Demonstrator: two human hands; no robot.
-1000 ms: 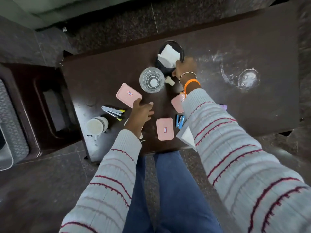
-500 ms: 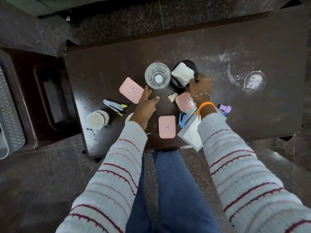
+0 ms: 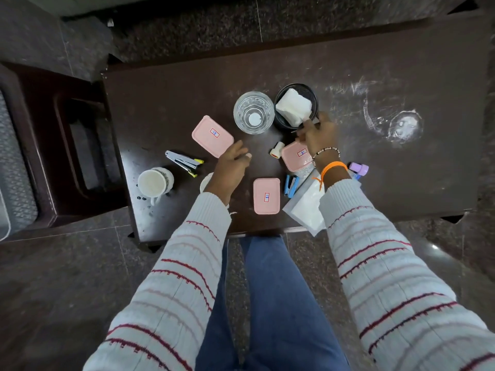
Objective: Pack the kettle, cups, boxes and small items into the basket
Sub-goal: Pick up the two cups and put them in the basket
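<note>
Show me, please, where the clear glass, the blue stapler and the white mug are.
clear glass [image 3: 253,112]: head view, on its base seen through the mouth.
blue stapler [image 3: 291,185]: head view, on the middle of its body.
white mug [image 3: 152,182]: head view, inside its open mouth.

You see a dark brown counter [image 3: 401,183] with white smudges [image 3: 396,121] on your right, a dark wooden chair [image 3: 67,145] on your left, and speckled stone floor [image 3: 53,290].

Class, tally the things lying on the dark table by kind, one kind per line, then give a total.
Pink boxes: 3
Staplers: 2
Cups: 2
Glass: 1
Black basket holding white cloth: 1
Tape roll: 1
Purple item: 1
Clear bag: 1
Total: 12
</note>
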